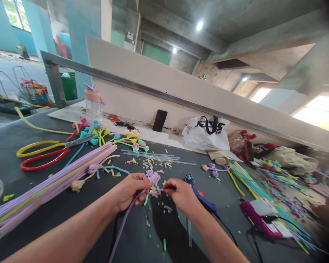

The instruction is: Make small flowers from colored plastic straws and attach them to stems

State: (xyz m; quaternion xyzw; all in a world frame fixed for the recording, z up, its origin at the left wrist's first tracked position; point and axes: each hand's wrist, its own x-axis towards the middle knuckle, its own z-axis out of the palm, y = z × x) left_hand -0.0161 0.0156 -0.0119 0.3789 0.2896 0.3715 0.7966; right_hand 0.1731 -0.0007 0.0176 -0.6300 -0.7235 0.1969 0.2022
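Note:
My left hand point(130, 191) is closed in a pinch on a purple pipe cleaner point(123, 223), whose long tail hangs down towards the bottom edge. At its fingertips is a looped purple pipe-cleaner cluster point(154, 178); whether it joins the stem I cannot tell. Just to the right, my right hand point(181, 193) pinches the tip of a purple strand. Below and between the hands lie short cut pieces point(167, 208) in purple, green and cream. A blue glue gun point(204, 201) rests beside my right wrist.
Long pipe cleaners point(57, 179) and red-and-yellow-handled scissors point(45, 157) lie at left, near finished coloured flowers point(95, 133). Clear glue sticks point(153, 156) lie ahead. A phone point(159, 120), a white bag point(205, 133) and a pink-lidded cup point(93, 102) stand at the back. A magenta device with cables point(260, 219) is at right.

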